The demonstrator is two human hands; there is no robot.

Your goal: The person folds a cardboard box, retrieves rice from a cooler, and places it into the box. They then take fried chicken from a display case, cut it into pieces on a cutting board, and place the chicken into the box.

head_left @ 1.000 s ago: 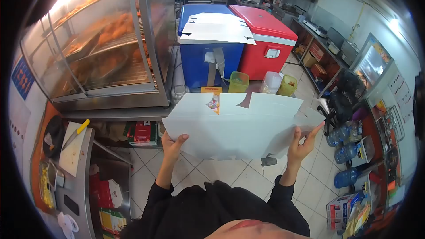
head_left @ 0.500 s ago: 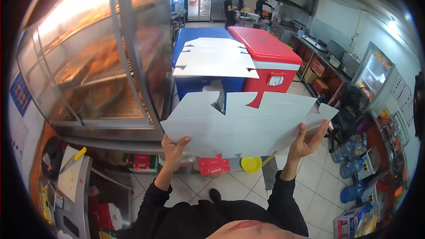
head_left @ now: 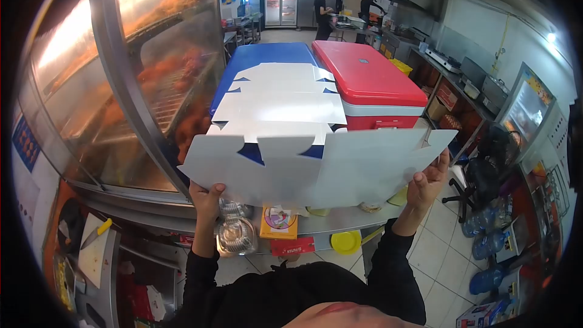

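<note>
A white die-cut cardboard box blank (head_left: 370, 167) is held up in front of me, with notches along its far edge. My left hand (head_left: 206, 199) grips its left end, thumb on the near face. At the right end, my right hand (head_left: 427, 183) has its thumb on the near side and fingers behind the board. Beyond it, a second white box blank (head_left: 279, 97) lies flat on the blue cooler (head_left: 270, 53). The held blank overlaps the near end of that one in this view. Beside the blue cooler stands a red cooler (head_left: 367, 73) with its lid down.
A glass-fronted food cabinet (head_left: 158, 79) rises at left. Below the blank, a metal shelf holds clear plastic containers (head_left: 235, 235) and a yellow box (head_left: 279, 225). A yellow-handled knife (head_left: 97, 232) rests on a cutting board (head_left: 91, 261). Water jugs (head_left: 486, 247) line the right floor. Two people work at the back.
The held blank has moved left and tilted, now reaching the near end of the blank on the cooler. My view has shifted closer to the coolers, and the plastic containers and yellow box have come into sight.
</note>
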